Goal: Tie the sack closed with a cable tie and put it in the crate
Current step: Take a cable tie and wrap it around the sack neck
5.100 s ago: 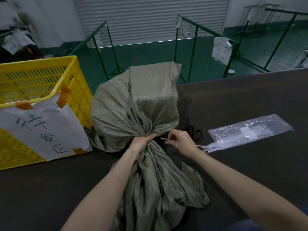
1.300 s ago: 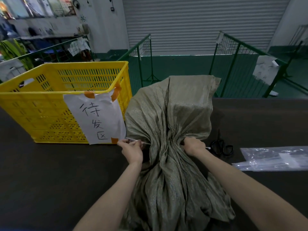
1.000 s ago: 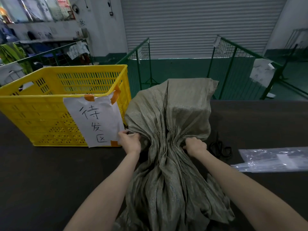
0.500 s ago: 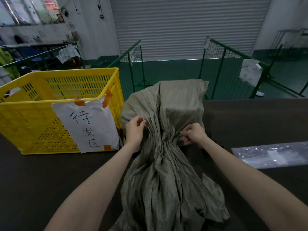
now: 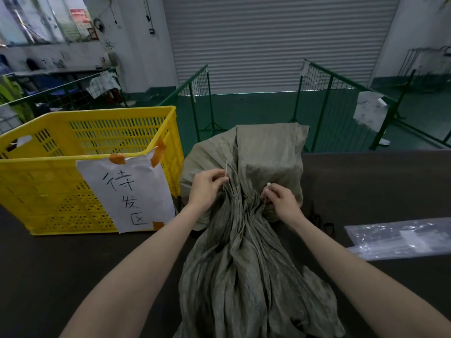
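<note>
Your left hand [image 5: 207, 189] pinches the pointed tail of the cable tie [image 5: 226, 170], which stands up just above your fingertips. Your right hand [image 5: 280, 200] pinches the other end, where the small white head shows at your fingertips. Both hands sit at the gathered neck of the sack [image 5: 244, 215], one on each side of the bunched pleats. The strap between your hands is hidden behind the fabric, so it appears to pass round the back of the neck.

Status: the sack lies on the dark table [image 5: 61, 264], its neck gathered, its loose mouth spread toward you. The tie is positioned but not closed; tail and head are apart.

Remaining steps, as judged from this view: bring the tail to the head, thread it through, and pull it tight round the neck. Then lift the sack into the yellow crate [image 5: 85, 132], which stands just beside the sack on your left.
</note>
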Available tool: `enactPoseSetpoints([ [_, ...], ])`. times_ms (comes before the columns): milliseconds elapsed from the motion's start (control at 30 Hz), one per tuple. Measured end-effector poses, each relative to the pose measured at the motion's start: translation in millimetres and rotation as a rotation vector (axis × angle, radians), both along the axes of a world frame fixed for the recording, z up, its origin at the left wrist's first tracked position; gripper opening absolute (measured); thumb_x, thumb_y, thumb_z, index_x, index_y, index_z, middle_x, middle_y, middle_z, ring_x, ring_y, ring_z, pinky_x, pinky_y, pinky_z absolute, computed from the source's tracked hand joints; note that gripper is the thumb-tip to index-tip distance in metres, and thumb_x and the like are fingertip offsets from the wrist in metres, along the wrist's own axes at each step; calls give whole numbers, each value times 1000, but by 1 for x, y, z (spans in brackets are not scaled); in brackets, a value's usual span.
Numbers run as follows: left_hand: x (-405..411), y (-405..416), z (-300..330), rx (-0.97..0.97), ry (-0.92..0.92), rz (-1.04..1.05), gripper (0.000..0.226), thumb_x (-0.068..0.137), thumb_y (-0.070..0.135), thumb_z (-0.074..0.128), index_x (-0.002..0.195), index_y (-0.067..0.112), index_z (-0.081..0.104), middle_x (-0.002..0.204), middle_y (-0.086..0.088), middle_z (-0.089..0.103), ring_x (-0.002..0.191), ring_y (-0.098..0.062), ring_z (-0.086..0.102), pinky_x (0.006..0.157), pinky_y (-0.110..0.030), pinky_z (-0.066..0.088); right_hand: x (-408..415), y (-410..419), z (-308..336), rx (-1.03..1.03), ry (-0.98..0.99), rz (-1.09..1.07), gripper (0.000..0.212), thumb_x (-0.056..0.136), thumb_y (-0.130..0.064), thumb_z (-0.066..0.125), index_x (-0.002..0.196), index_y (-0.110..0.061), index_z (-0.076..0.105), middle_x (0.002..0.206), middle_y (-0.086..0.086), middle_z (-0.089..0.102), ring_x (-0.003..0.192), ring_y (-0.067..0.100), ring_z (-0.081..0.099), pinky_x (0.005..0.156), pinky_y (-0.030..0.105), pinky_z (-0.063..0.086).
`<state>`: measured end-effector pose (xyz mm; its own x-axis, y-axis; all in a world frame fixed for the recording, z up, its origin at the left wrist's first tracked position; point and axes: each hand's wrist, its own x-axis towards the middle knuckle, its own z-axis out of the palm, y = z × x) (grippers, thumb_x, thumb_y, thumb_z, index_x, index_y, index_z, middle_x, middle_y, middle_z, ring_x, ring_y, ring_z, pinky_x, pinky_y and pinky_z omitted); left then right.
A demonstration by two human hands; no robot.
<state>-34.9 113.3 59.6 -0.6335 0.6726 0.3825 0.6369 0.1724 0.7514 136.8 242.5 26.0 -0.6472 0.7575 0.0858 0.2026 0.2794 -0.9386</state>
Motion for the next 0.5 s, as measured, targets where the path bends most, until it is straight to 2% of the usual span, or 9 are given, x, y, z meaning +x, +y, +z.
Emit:
enactPoseSetpoints([
  [67,1,2,0,15,123,7,20,84,17,69,102,9,73,96,-4,73,89,-15,65,82,-28,50,0,-2,-1,-198,146,4,22,96,-13,48,78,-10,61,70,6,63,61,10,58,57,16,46],
  [133,2,5,-2,28,263,13,23,86,19,67,105,7,72,96,-8,73,89,-20,63,81,-33,49,0,-2,-4,-336,235,-25,18,95,-11,50,81,-11,60,66,6,60,59,13,55,56,20,45],
  [200,3,7,-6,50,315,12,24,88,18,65,107,6,71,94,-9,72,88,-24,61,79,-35,48,-1,0,-8,-434,296,-50,15,94,-8,51,81,-10,58,64,6,57,60,15,51,59,25,44],
  [300,4,10,-8,88,363,18,22,88,17,65,106,6,72,91,-7,71,85,-24,58,75,-34,47,-4,0,-11,-500,350,-79,16,93,-6,52,79,-10,58,63,4,54,60,14,49,59,24,42],
  [433,6,16,-8,78,557,-38,16,87,18,65,98,9,72,86,-3,68,83,-21,55,72,-33,44,-7,-3,-13,-542,448,-89,12,93,-7,53,83,-11,59,66,3,52,60,11,48,61,22,40],
  [500,8,20,-7,72,493,-110,17,86,16,65,99,8,72,90,-5,69,86,-22,57,76,-32,46,-11,-4,-13,-583,499,-76,11,93,-7,53,85,-11,60,67,2,52,60,9,49,63,21,42],
])
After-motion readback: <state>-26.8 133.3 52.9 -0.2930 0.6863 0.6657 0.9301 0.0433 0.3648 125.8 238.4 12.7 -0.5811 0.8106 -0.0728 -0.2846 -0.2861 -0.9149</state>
